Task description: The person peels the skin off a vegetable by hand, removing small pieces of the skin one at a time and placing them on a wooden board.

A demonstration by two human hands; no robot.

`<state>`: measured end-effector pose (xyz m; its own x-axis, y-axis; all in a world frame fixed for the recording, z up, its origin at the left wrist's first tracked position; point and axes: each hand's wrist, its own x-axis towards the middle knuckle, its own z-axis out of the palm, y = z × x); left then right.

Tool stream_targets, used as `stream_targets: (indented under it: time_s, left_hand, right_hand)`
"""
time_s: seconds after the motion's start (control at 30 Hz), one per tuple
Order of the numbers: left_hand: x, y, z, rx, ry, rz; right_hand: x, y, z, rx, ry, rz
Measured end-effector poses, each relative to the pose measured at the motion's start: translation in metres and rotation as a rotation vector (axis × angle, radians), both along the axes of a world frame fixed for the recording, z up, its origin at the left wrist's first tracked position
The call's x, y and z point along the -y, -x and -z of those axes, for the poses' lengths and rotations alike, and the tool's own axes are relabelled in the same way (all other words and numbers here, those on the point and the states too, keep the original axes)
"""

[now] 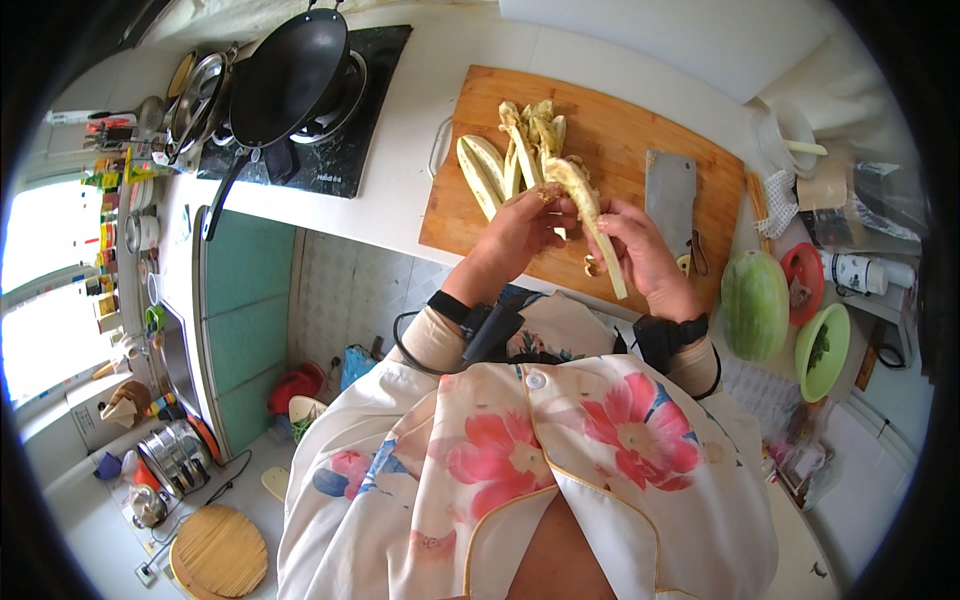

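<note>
Above the near half of a wooden cutting board (622,142), my two hands work on one long, pale-yellow vegetable strip (583,193), browned and soft at its top end. My right hand (634,244) pinches it around the middle, and its thin end hangs down toward me. At the upper part, my left hand (529,225) has thumb and forefinger against it, with brownish bits stuck to the fingertips. Behind them lies a heap of similar limp pieces (534,131). Left of the heap are smoother pale lengths (480,169). Small brown scraps (591,265) lie near my right hand.
A cleaver (670,199) lies flat on the board's right side. Farther right are a watermelon (754,306), a red bowl (802,285) and a green bowl (823,352) with leaves. At upper left, a black wok (289,82) is on the gas stove (345,165), its handle overhanging the counter edge.
</note>
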<state>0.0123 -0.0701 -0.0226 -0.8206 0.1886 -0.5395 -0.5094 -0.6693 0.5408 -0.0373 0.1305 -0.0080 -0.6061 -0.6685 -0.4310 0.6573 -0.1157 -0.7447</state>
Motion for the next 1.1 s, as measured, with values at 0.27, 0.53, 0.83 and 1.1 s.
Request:
stream_targets:
  time_s: [0.27,0.53,0.83,1.1]
  left_hand:
    - [-0.002,0.002,0.0,-0.1,0.313,0.012]
    - [-0.011,0.002,0.002,-0.324,0.614,0.059]
    - [-0.015,0.001,-0.007,-0.362,0.722,0.141]
    - [-0.016,0.004,-0.015,-0.306,0.655,0.144]
  right_hand:
    - [0.014,-0.009,0.02,-0.328,-0.251,0.007]
    - [0.033,-0.009,0.007,-0.751,-0.377,0.229]
    - [0.034,-0.003,0.001,-0.616,-0.498,0.24]
    - [0.033,0.002,0.015,-0.516,-0.366,0.307]
